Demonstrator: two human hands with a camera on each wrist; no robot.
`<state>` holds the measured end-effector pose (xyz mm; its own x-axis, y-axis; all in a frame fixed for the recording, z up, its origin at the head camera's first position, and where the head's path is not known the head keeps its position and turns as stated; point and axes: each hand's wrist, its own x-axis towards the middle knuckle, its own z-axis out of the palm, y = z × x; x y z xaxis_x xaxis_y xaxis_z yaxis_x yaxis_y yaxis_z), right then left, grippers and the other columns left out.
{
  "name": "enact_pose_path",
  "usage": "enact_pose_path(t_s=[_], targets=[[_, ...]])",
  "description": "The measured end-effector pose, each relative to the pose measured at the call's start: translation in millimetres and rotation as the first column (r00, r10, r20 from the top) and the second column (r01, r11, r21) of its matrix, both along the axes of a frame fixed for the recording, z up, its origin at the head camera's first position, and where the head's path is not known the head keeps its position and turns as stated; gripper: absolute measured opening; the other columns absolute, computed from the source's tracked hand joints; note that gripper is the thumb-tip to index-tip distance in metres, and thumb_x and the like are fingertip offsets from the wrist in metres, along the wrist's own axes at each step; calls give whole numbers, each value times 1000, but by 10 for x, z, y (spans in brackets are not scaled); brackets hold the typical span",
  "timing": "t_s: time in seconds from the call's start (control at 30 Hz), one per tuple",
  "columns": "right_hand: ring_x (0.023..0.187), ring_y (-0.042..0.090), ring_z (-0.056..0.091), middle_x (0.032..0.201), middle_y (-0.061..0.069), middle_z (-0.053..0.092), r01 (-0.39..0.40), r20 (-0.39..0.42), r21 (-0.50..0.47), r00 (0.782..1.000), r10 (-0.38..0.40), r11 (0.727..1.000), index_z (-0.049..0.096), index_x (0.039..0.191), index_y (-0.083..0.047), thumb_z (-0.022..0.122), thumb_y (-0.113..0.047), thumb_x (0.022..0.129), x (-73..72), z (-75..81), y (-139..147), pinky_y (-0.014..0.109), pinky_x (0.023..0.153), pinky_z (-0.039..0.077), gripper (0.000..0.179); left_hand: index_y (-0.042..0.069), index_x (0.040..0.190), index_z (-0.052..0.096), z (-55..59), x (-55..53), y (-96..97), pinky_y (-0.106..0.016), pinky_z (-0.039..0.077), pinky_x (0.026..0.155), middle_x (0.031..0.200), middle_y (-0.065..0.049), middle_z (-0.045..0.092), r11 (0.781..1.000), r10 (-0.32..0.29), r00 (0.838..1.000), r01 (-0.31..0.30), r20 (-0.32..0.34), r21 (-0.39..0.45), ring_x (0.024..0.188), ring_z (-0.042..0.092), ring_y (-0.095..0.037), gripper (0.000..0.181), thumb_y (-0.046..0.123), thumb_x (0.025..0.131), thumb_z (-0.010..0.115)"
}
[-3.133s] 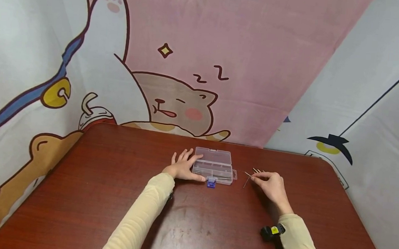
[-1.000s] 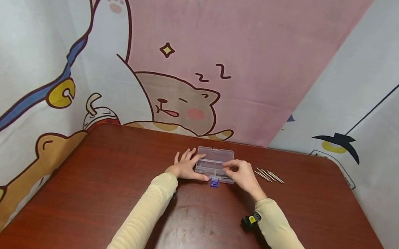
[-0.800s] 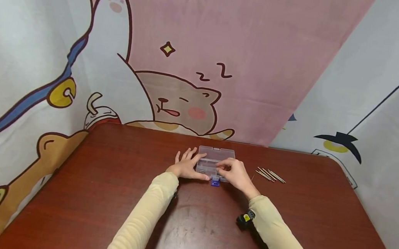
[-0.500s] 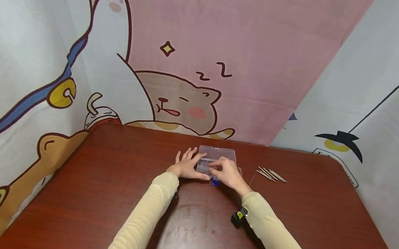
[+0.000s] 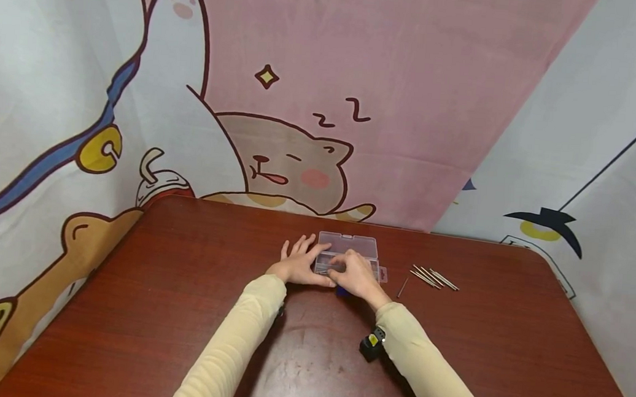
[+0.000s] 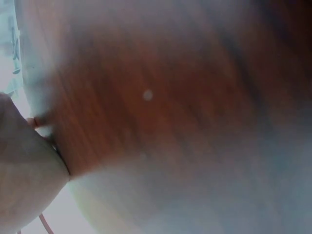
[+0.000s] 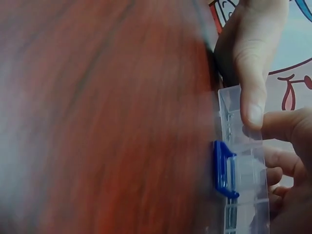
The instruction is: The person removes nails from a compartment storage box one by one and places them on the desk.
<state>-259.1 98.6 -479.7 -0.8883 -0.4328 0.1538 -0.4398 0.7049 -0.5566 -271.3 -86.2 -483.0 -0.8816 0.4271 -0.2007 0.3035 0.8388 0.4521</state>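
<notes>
A clear plastic compartment box [image 5: 347, 245] with a blue latch [image 7: 224, 170] stands on the table, its lid laid open at the back. My left hand [image 5: 297, 269] rests at the box's left side, fingers straight and spread, its thumb [image 7: 253, 107] pressed on the front rim. Over the front left compartment is my right hand [image 5: 358, 275], fingers bent and tips dipped into the box; I cannot tell whether anything is between them. Near the right wrist a thin metal rod [image 5: 403, 287] lies alone. Further right lie several more thin metal rods [image 5: 434, 277], silver and gold.
The brown wooden table [image 5: 188, 312] reaches back to a printed cloth wall [image 5: 429, 108]. A hang tab [image 5: 383, 274] sticks out from the box's right side. A black camera [image 5: 370, 346] is strapped at my right wrist. The left wrist view is mostly blurred tabletop.
My right hand has moved left from the rods, where it pinched a thin rod, across the box to its front left part. The left hand has stayed at the box.
</notes>
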Motion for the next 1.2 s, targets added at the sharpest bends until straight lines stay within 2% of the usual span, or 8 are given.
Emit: enact_pose_path(t_s=[0.27, 0.5, 0.73, 1.0, 1.2], targets=[[82, 21, 56, 84, 1, 59, 60, 62, 57, 996, -64, 997, 72, 88, -10, 70, -16, 78, 7, 61, -79, 48, 79, 39, 12, 32, 153, 26, -16, -4, -10, -61, -4, 108, 160, -13, 6, 1000, 3, 1000, -3, 1, 19, 145, 1, -33, 91, 62, 78, 69], [86, 26, 56, 85, 4, 57, 144, 72, 123, 986, -153, 982, 69, 82, -13, 69, -18, 81, 17, 101, -178, 49, 76, 36, 4, 31, 152, 28, 19, -3, -10, -61, -3, 108, 160, -13, 8, 1000, 9, 1000, -8, -11, 23, 145, 2, -33, 91, 61, 77, 69], [86, 28, 49, 85, 4, 53, 200, 53, 176, 976, -212, 964, 65, 81, -14, 68, -21, 82, 43, 83, -268, 52, 78, 31, 8, 30, 152, 28, 47, -4, -23, -61, -1, 109, 160, -12, 8, 1000, 11, 1000, -10, -21, 8, 145, 3, -33, 88, 57, 79, 69], [84, 28, 46, 86, 5, 50, 216, 50, 159, 973, -227, 963, 60, 81, -13, 69, -20, 81, 63, 46, -277, 51, 77, 28, 11, 30, 152, 28, 27, 5, -8, -60, 0, 109, 160, -13, 9, 1000, 8, 1000, -8, -22, -9, 145, 3, -33, 87, 56, 79, 68], [87, 28, 47, 89, 5, 52, 210, 83, 118, 972, -221, 970, 60, 86, -11, 68, -17, 81, 59, 27, -254, 51, 78, 28, 11, 30, 152, 28, -3, 11, -19, -60, -2, 109, 160, -12, 8, 1000, 12, 1000, -12, -3, 9, 145, 2, -32, 89, 59, 79, 68]])
